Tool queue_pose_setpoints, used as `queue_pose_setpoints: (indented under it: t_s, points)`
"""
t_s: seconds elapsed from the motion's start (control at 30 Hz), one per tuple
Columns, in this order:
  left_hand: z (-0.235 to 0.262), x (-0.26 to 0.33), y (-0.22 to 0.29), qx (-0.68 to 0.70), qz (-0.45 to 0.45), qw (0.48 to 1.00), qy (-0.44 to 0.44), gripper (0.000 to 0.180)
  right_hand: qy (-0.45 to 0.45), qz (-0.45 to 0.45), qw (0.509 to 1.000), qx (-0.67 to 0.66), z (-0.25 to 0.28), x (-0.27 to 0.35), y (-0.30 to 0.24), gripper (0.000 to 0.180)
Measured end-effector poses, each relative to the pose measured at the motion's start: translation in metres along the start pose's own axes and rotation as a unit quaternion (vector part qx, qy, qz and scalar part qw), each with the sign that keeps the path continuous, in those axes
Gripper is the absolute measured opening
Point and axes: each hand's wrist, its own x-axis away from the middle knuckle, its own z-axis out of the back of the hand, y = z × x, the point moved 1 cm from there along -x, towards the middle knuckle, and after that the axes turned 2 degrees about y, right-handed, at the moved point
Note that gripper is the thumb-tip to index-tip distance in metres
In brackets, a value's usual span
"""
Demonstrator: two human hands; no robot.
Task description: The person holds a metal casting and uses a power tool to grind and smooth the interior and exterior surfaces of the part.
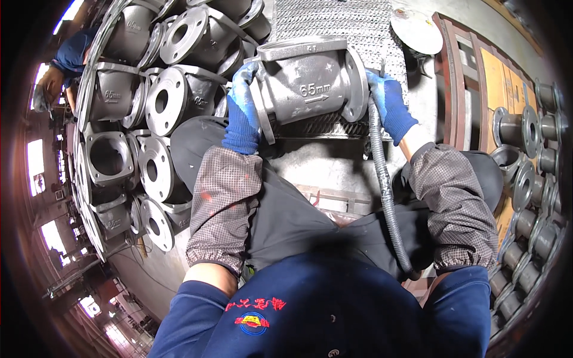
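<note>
A grey cast-metal valve body [307, 83] with a flange at each end rests on a ribbed metal grate [334, 24] in front of me. My left hand [242, 107], in a blue glove, grips the left flange. My right hand [391, 104], also in a blue glove, holds the right flange. A black ribbed hose [385, 185] runs down from beside my right hand, past my lap. Both forearms wear checked sleeve covers.
A pile of several similar grey flanged castings [155, 101] lies at my left. More flanged parts [525, 179] stand at the right beside a brown frame [471, 89]. A round metal disc [418, 30] sits at the upper right. Another person in blue [68, 59] bends at the far left.
</note>
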Motion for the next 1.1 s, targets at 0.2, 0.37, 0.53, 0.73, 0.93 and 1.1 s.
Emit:
queue_pose_setpoints:
  t_s: [0.2, 0.37, 0.53, 0.73, 0.93, 1.1]
  points:
    - [0.012, -0.012, -0.014, 0.07, 0.045, 0.996, 0.022, 0.031, -0.042, 0.035, 0.998, -0.003, 0.002, -0.005, 0.002, 0.038]
    - [0.014, -0.015, -0.016, 0.085, 0.073, 0.992, 0.061, 0.03, 0.036, 0.123, 0.989, 0.08, -0.003, 0.022, -0.028, 0.035]
    - [0.012, -0.011, -0.011, 0.159, 0.107, 0.981, 0.015, 0.028, -0.067, 0.107, 0.992, -0.001, -0.016, 0.105, -0.06, 0.057]
    - [0.008, -0.013, -0.018, 0.134, 0.087, 0.987, 0.016, 0.034, -0.08, 0.003, 0.997, -0.006, -0.019, 0.107, -0.026, 0.048]
    - [0.018, -0.024, -0.027, 0.135, 0.095, 0.986, -0.016, 0.035, -0.08, 0.018, 0.996, 0.043, -0.022, 0.116, -0.027, 0.047]
    - [0.011, -0.01, -0.014, 0.155, 0.106, 0.982, -0.002, 0.032, -0.107, 0.013, 0.994, 0.027, -0.02, 0.118, -0.026, 0.048]
